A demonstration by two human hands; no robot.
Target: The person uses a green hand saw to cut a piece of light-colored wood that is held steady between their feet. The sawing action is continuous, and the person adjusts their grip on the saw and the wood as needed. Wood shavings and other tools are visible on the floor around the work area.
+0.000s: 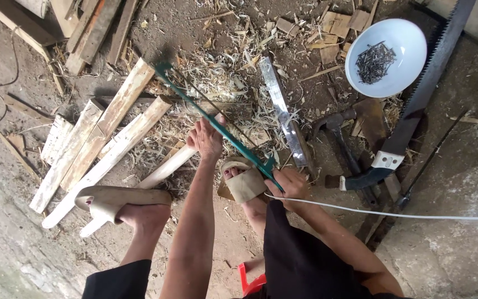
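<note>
Green-framed hacksaw runs diagonally between both hands. Right hand fingers wrapped closed around its handle end. Left hand fingers curled over the frame's middle, gripping it. Under the left fingers, a pale wood strip. Beyond the right fingers: hammer, large handsaw, white bowl of nails.

White bowl of nails; large handsaw; hammer; steel blade; planks; wood shavings; offcuts; white cord
</note>
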